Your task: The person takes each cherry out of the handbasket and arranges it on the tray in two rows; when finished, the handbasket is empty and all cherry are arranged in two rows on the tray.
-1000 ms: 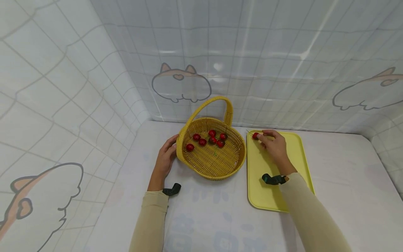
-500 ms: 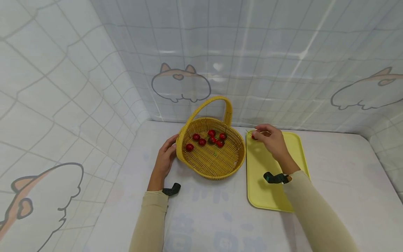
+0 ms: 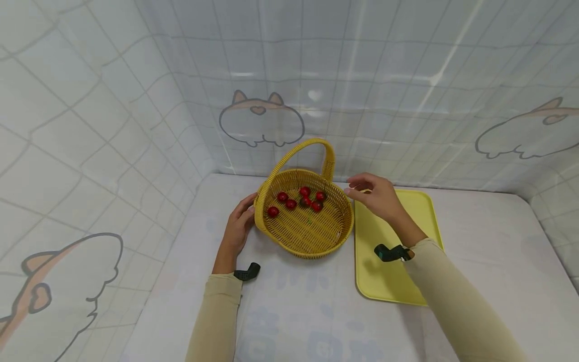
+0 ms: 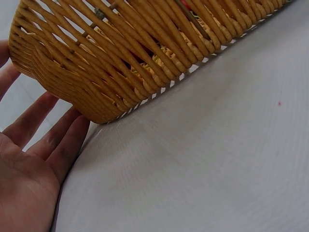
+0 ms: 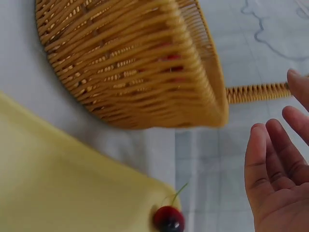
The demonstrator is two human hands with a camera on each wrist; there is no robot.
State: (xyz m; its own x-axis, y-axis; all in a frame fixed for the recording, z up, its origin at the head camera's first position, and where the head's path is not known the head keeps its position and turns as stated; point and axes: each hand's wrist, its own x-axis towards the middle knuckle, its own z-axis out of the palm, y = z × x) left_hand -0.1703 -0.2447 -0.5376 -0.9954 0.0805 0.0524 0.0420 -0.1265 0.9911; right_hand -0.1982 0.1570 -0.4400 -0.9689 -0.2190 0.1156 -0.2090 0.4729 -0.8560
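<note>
A yellow woven basket point(image 3: 312, 234) with a tall handle holds several dark red cherries point(image 3: 273, 211). My left hand point(image 3: 237, 229) rests against its left side; the left wrist view shows the extended fingers point(image 4: 67, 145) touching the weave. To the right, my right hand point(image 3: 382, 198) hovers above the yellow tray's point(image 3: 391, 286) far left corner, fingertips close to the basket's rim. Its fingers are loosely bent and nothing is between them. In the right wrist view a single cherry point(image 5: 169, 220) with a green stem sits at the tray's corner; the hand hides it in the head view.
A pale cloth covers the table point(image 3: 289, 311). Close behind the basket and tray rises a grid-patterned curtain point(image 3: 389, 125), and another stretch of it closes off the left side. The basket handle point(image 3: 289, 156) arches up above the rim.
My right hand has let go of the cherry it pinched at the tray's far left corner and moved left toward the basket's rim. The left hand and basket have stayed put.
</note>
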